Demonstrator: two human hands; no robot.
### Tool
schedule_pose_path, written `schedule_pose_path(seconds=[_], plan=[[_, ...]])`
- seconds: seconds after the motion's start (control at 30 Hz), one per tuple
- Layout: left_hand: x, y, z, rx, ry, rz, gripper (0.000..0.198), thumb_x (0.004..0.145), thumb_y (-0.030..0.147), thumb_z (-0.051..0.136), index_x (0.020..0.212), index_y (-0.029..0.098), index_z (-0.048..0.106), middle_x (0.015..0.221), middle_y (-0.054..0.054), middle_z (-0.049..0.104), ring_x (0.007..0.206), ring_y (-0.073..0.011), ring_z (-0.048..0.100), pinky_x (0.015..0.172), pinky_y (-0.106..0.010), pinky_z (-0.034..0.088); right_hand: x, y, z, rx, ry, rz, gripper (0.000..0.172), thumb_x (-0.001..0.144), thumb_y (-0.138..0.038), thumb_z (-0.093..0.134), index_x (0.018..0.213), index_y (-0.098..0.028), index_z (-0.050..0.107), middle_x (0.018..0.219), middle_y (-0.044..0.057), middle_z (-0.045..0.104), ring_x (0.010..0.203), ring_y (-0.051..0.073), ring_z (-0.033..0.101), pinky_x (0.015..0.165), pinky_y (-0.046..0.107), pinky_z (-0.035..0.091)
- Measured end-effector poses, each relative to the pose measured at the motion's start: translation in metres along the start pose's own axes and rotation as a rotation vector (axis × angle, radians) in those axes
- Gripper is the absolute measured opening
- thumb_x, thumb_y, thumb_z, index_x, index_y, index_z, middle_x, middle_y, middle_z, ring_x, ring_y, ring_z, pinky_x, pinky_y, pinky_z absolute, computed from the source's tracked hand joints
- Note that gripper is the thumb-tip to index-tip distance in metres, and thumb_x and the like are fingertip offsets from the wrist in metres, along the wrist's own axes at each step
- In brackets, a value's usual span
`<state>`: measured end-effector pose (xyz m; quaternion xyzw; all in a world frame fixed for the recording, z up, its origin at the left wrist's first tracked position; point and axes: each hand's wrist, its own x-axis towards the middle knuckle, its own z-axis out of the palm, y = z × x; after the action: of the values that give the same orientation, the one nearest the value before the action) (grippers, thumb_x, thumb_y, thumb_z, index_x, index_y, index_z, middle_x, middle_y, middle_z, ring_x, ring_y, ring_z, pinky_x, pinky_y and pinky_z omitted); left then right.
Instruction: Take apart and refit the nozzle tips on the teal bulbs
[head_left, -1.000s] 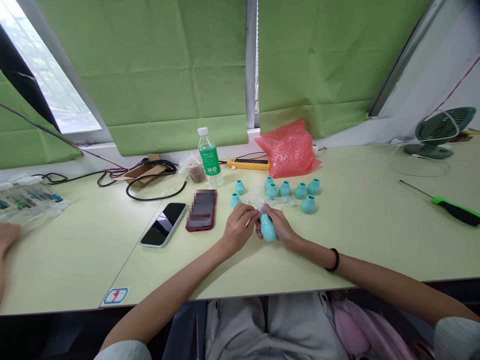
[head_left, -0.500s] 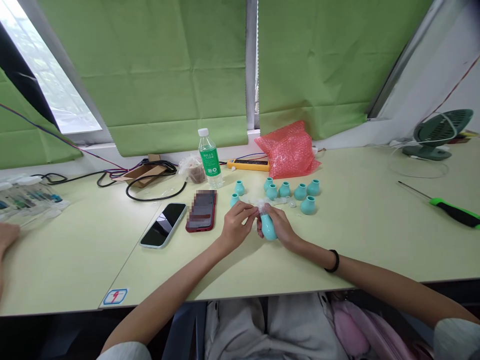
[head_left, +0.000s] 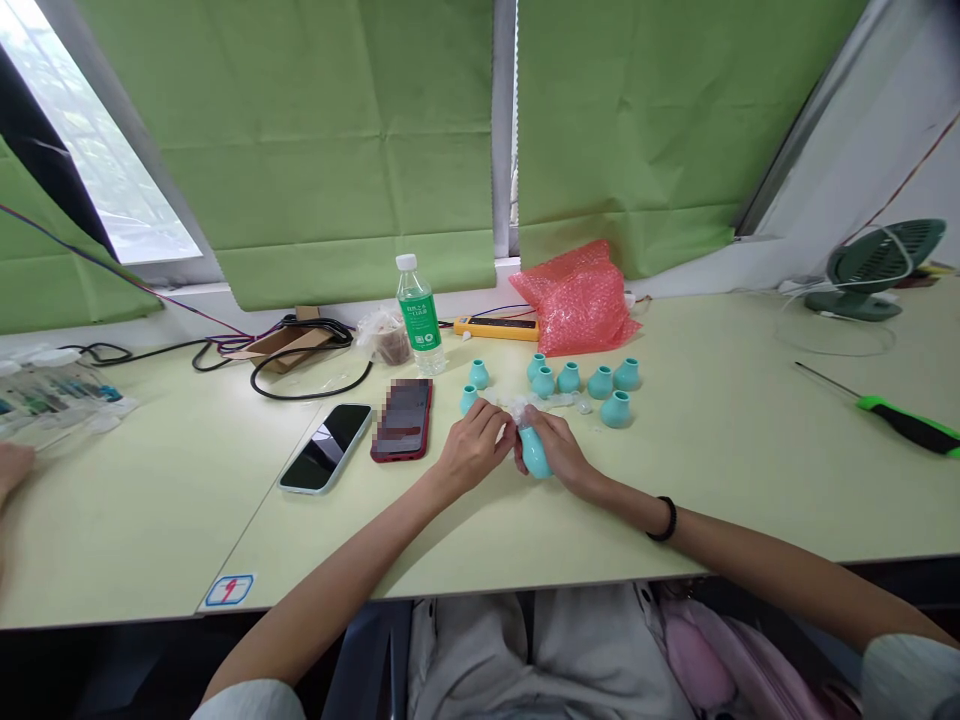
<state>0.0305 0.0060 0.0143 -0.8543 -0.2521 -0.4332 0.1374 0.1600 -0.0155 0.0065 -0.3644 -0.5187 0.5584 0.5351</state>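
My right hand [head_left: 561,450] is wrapped round a turquoise rubber bulb [head_left: 535,458], its rounded end pointing down towards me. Translucent plastic [head_left: 517,407] shows at the bulb's upper end, but its exact shape is unclear. The fingers of my left hand [head_left: 472,442] are pinched together right beside that end; what they grip is too small and hidden to make out. Just behind my hands stand several more turquoise bulbs [head_left: 568,378], open necks upward. Small clear plastic pieces [head_left: 561,400] lie among them.
Left of my hands lie a red-cased phone [head_left: 403,420] and a pale-cased phone [head_left: 326,450]. Behind are a water bottle [head_left: 421,318], a yellow device [head_left: 496,329] and red bubble wrap [head_left: 581,305]. A screwdriver [head_left: 900,420] lies right. Another person's hand [head_left: 13,465] is far left.
My left-hand fingers have curled in slightly closer to the bulb's upper end. My right hand keeps its hold on the bulb; the other things stay where they were.
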Motion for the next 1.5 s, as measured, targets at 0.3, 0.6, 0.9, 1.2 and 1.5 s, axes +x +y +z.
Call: schedule_pose_path(seconds=[0.3,0.6,0.9,1.2,1.5], plan=[[-0.001,-0.008,0.003,-0.061,0.031,-0.185,0.011,0.074,0.017,0.042,0.067,0.016,0.051,0.062,-0.002,0.052,0.062,-0.0107,0.045,0.055,-0.023,0.040,0.022,-0.009,-0.022,0.228,0.274,0.021,0.034,0.071,-0.047,0.043,0.063,-0.015,0.044,0.045,-0.001,0.049,0.036,0.011,0.047,0.034,0.022,0.037],[-0.014,-0.016,0.019,0.058,-0.309,-0.275,0.014,0.072,0.017,0.046,0.069,0.017,0.060,0.065,-0.005,0.058,0.073,-0.0181,0.043,0.052,-0.026,0.039,0.015,-0.004,-0.021,0.114,0.027,-0.075,0.021,0.069,-0.031,0.047,0.077,-0.012,0.051,0.058,0.000,0.051,0.041,0.010,0.048,0.039,0.023,0.036],[0.002,-0.001,-0.006,-0.484,-0.147,-0.657,0.019,0.076,0.022,0.038,0.086,0.014,0.052,0.067,-0.001,0.057,0.062,-0.0099,0.050,0.051,-0.019,0.038,0.010,-0.007,-0.017,-0.528,0.067,-0.275,0.022,0.055,-0.033,0.063,0.066,-0.014,0.058,0.061,0.000,0.053,0.060,0.014,0.050,0.055,0.023,0.039],[0.006,0.001,-0.008,-0.609,-0.406,-0.665,0.042,0.077,0.040,0.032,0.048,0.012,0.043,0.043,0.002,0.043,0.045,-0.0063,0.039,0.048,-0.018,0.031,0.001,-0.007,-0.012,-0.786,-0.026,-0.476,0.021,0.058,-0.030,0.062,0.071,-0.016,0.055,0.069,0.002,0.057,0.063,0.014,0.052,0.059,0.024,0.040],[0.007,0.002,-0.005,-1.059,-0.381,-0.871,0.032,0.074,0.032,0.034,0.048,0.015,0.028,0.045,0.005,0.024,0.041,-0.0036,0.024,0.040,-0.018,0.020,0.001,-0.008,-0.015,-0.901,-0.210,-0.559,0.022,0.071,-0.036,0.050,0.066,-0.015,0.053,0.058,0.001,0.053,0.053,0.011,0.045,0.052,0.022,0.035]])
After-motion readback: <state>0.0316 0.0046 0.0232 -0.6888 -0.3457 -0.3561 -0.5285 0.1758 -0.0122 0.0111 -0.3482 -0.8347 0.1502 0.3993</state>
